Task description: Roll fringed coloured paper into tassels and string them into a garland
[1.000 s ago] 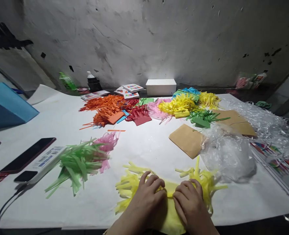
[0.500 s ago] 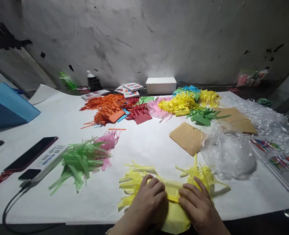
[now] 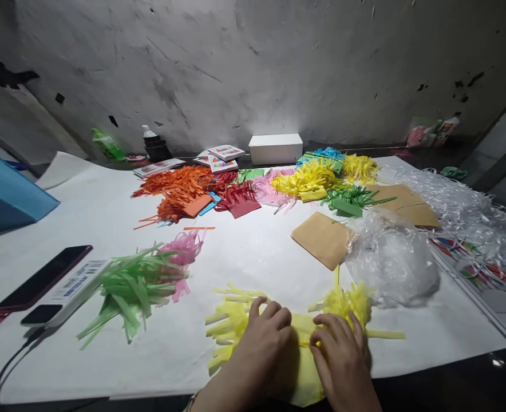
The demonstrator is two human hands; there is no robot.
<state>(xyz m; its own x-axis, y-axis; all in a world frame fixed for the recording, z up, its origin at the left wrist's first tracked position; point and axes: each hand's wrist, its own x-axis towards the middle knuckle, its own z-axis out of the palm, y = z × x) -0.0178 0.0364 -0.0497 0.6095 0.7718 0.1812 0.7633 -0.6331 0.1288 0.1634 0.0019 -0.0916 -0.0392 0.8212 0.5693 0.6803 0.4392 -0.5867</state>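
A sheet of yellow tissue paper (image 3: 302, 324), cut into fringes at its left and right ends, lies at the table's front edge. My left hand (image 3: 265, 337) presses on its left part with curled fingers, the thumb hidden. On the right part, my right hand (image 3: 338, 350) has thumb and forefinger brought together at a folded band across the middle, with the other fingers bent over the paper. Yellow strips (image 3: 225, 326) fan out past my left hand, and another tuft (image 3: 347, 300) spreads beyond my right fingers. The paper's lower portion hangs toward me between my wrists.
Green fringed paper (image 3: 137, 286) and pink fringed paper (image 3: 182, 249) lie left, beside a power bank (image 3: 70, 292) and phone (image 3: 42, 277). Brown paper (image 3: 321, 239) and a clear plastic bag (image 3: 390, 263) are ahead right. Orange tassels (image 3: 178, 191) and a white box (image 3: 276, 150) stand farther back.
My right thumb and forefinger have drawn together over the fold, and that hand has shifted slightly left. My left hand stays on the paper. The whole view has turned a little.
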